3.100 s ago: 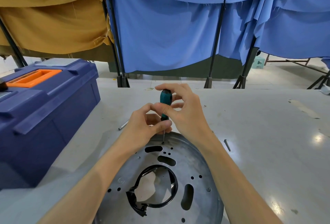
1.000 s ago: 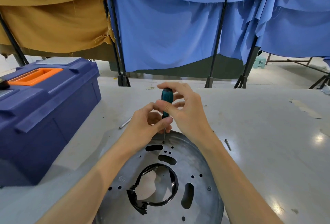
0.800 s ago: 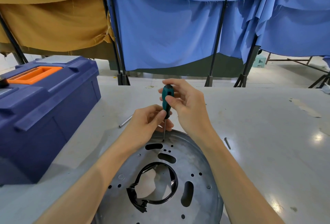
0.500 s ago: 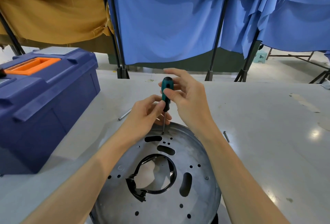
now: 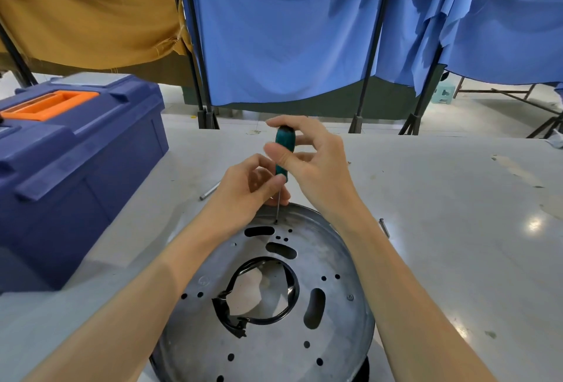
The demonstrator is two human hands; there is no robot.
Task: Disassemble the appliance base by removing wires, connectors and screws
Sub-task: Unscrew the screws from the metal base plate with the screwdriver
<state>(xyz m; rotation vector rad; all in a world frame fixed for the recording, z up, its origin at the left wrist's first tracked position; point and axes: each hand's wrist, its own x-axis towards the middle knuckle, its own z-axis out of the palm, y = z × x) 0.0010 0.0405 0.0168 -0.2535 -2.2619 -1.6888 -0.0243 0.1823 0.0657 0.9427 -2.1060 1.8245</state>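
Observation:
The round grey metal appliance base (image 5: 332, 263) lies on the table in front of me, full of holes and slots, with a black wire loop (image 5: 259, 319) round its centre opening. A green-handled screwdriver (image 5: 284, 150) stands upright with its tip on a screw (image 5: 276, 222) at the base's far edge. My right hand (image 5: 316, 165) grips the handle between thumb and fingers. My left hand (image 5: 246, 189) pinches the lower handle and shaft just above the base.
A closed blue toolbox (image 5: 70, 168) with an orange handle stands at the left. A short metal rod (image 5: 209, 192) lies beyond my left hand and a loose long screw (image 5: 384, 228) lies right of the base. Blue and mustard curtains hang behind the table.
The screwdriver stays on the same screw while my right fingers shift round the handle. The camera has tilted slightly, so the base shows more fully.

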